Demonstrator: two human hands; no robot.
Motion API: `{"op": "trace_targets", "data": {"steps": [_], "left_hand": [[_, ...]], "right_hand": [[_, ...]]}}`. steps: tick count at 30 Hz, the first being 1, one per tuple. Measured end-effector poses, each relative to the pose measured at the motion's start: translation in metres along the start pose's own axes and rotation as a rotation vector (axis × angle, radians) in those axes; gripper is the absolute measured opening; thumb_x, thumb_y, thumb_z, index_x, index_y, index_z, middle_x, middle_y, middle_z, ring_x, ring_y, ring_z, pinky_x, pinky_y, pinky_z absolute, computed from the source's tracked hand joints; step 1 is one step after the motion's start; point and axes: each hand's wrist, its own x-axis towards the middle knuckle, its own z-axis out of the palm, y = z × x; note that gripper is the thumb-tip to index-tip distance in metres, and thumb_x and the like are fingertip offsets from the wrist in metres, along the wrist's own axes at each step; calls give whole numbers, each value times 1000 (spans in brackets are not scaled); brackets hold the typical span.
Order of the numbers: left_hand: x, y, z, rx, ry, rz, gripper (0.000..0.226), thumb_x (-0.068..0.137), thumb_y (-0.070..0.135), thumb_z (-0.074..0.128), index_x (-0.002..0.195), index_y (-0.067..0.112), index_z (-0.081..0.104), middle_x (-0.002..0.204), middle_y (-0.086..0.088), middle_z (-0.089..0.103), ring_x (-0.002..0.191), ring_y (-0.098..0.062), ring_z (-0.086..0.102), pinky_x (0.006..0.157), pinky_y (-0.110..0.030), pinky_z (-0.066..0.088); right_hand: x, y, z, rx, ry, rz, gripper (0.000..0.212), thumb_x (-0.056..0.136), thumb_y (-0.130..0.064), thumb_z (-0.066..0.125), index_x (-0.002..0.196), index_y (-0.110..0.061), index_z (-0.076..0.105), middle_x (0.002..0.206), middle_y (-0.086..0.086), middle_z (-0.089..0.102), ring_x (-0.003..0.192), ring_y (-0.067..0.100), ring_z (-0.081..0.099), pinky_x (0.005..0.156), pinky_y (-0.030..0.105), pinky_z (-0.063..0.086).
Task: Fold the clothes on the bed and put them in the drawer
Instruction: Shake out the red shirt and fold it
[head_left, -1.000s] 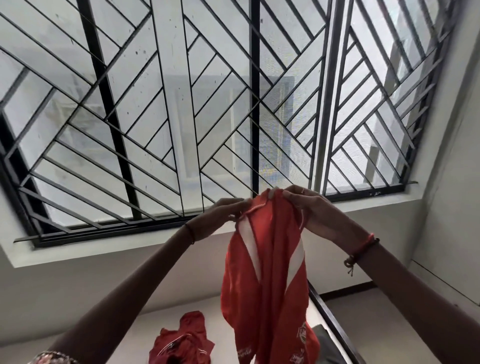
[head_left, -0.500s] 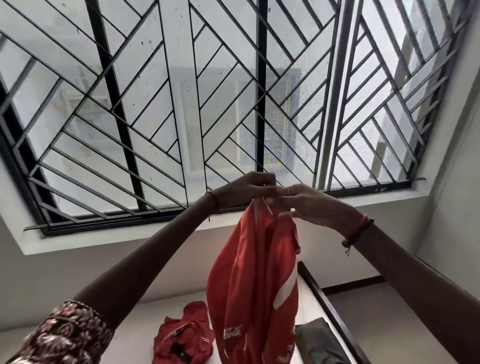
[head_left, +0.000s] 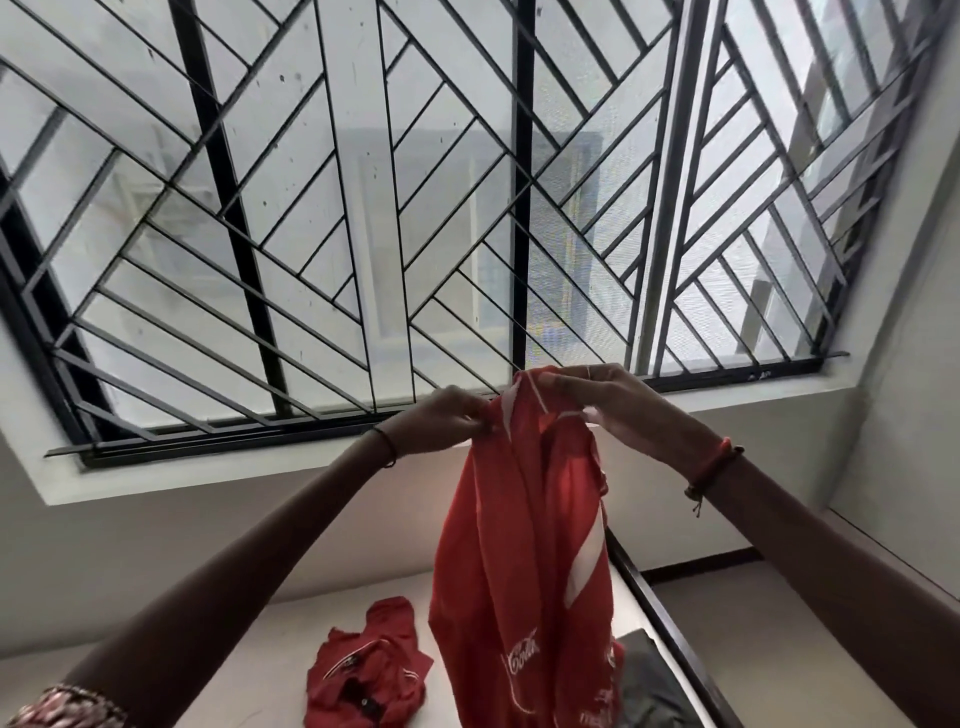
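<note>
Both hands are raised in the middle of the frame, in front of the window sill (head_left: 208, 478). The left hand (head_left: 441, 421) pinches the top edge of the red shirt (head_left: 524, 545) with curled fingertips. The right hand (head_left: 618, 410), just beside it and slightly higher, has its fingers curled over the bunched top of the same shirt and grips it. The two hands are close together, with only a narrow fold of cloth between them.

The shirt hangs straight down from the hands, loosely gathered, and runs off the bottom edge of the frame. It has white stripes near the top and along its right side, and white script lettering near its lower part. It hangs in front of the bed (head_left: 249, 654), which fills the lower centre.

A second red garment (head_left: 363, 670) lies crumpled on the bed, lower left of the hanging shirt. A dark grey cloth (head_left: 649, 680) lies on the bed to the lower right, partly hidden behind the shirt. The bed's dark frame (head_left: 670, 623) runs diagonally along its right side, with floor (head_left: 753, 649) beyond it.

A red thread band (head_left: 714, 467) sits on the right wrist and a thin dark band (head_left: 387, 447) on the left. A patterned sleeve (head_left: 67, 709) shows at the lower left corner. A black window grille (head_left: 363, 208) of slanted bars fills the upper half.
</note>
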Motion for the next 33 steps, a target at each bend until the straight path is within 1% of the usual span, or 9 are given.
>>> {"op": "trace_targets", "data": {"steps": [4,7,12,15,17,19,23,28,33], "left_hand": [[4,-4,-15,108,40,11,21,85,6,48,83,-6,66,66,4,46,63,2,41,61,-30,41],[3,8,-22,127,42,33,24,81,-10,48,84,4,67,68,10,55,60,13,46,60,-14,39],[8,27,-10,-352,63,-225,26,88,-10,30,74,3,47,64,0,40,47,1,35,46,-17,30],[9,37,-10,-565,58,-234,34,100,22,38,78,3,55,67,0,56,55,-2,50,59,-25,43],[11,43,-18,-450,-20,-280,68,87,61,48,88,-5,65,80,-7,67,70,-13,59,70,-30,48],[14,45,-24,-237,-51,-262,85,70,73,58,88,-11,63,75,-9,59,68,-18,51,62,-30,40],[18,49,-37,-126,-21,-133,46,86,32,67,74,-13,59,65,-6,44,59,-10,39,51,-23,29],[12,48,-55,-99,-2,-52,29,89,24,65,86,-5,68,74,-6,54,71,-14,45,63,-30,37],[12,49,-62,-102,20,-30,11,87,19,67,83,9,70,73,-2,59,69,-6,50,63,-24,41]], "right_hand": [[1,1,-1,36,51,-34,21,86,-23,61,96,-10,74,94,8,72,91,16,63,95,30,45],[3,2,-2,-20,64,-128,26,85,-11,63,105,3,69,101,12,69,89,16,64,82,23,50],[6,3,1,-20,133,-242,20,80,-1,67,99,-5,73,94,-1,66,88,14,66,81,24,55],[6,3,3,8,199,-296,21,74,3,71,94,-3,73,88,-1,64,81,14,67,75,23,55],[4,2,5,22,216,-318,22,68,-3,74,89,-8,75,83,-5,64,78,12,67,72,22,55],[2,1,8,12,184,-320,26,65,-9,74,92,-8,75,87,-1,62,81,14,67,78,26,56],[1,6,5,20,47,-276,32,73,-23,75,100,-7,73,107,11,62,102,24,62,95,38,48],[-10,57,-12,92,-71,-105,44,67,-56,75,95,-22,74,121,1,65,115,16,58,104,43,40],[-20,99,1,15,-315,65,62,78,-29,73,124,6,51,126,13,59,120,21,53,106,37,41]]}}
